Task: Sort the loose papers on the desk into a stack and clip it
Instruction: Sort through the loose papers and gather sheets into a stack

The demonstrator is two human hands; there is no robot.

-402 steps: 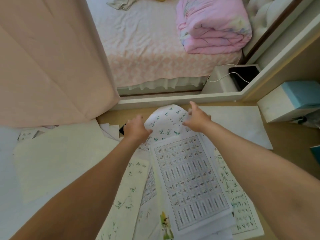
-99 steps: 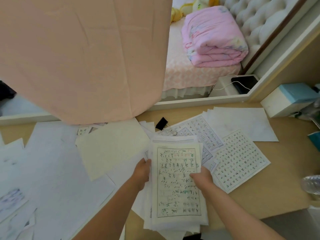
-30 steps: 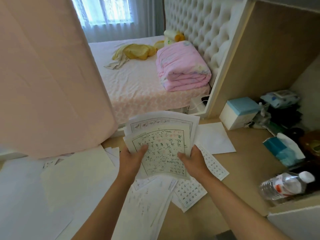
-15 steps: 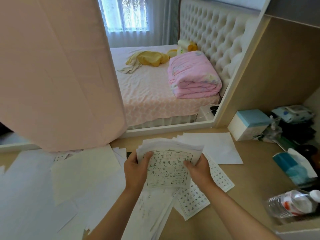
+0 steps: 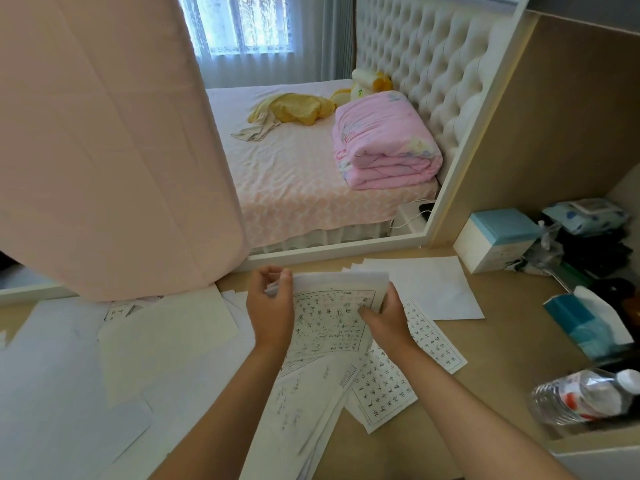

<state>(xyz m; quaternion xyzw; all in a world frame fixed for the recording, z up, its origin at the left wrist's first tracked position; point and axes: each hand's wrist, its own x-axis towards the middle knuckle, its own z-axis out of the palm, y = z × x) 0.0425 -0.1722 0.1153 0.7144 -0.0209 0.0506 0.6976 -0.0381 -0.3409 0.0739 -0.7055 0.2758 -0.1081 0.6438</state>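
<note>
I hold a stack of papers (image 5: 332,313) upright on its lower edge above the desk, its front sheet covered in handwritten characters. My left hand (image 5: 272,306) grips the stack's left edge, thumb in front near the top corner. My right hand (image 5: 384,317) grips the right edge. Under the stack lie loose sheets: a gridded character sheet (image 5: 408,372), a pencilled sheet (image 5: 304,393), a blank white sheet (image 5: 433,289). More blank papers (image 5: 86,358) cover the desk's left part. No clip is visible.
A pink cloth (image 5: 104,150) hangs over the desk's left back. On the right stand a blue-lidded box (image 5: 495,237), a tissue pack (image 5: 585,323) and a lying water bottle (image 5: 585,396). Bare wooden desk (image 5: 502,348) shows on the right. A bed lies behind.
The stack has dropped lower and its top edges have drawn closer together. My left hand slid up to the top left corner; my right hand moved up the right edge.
</note>
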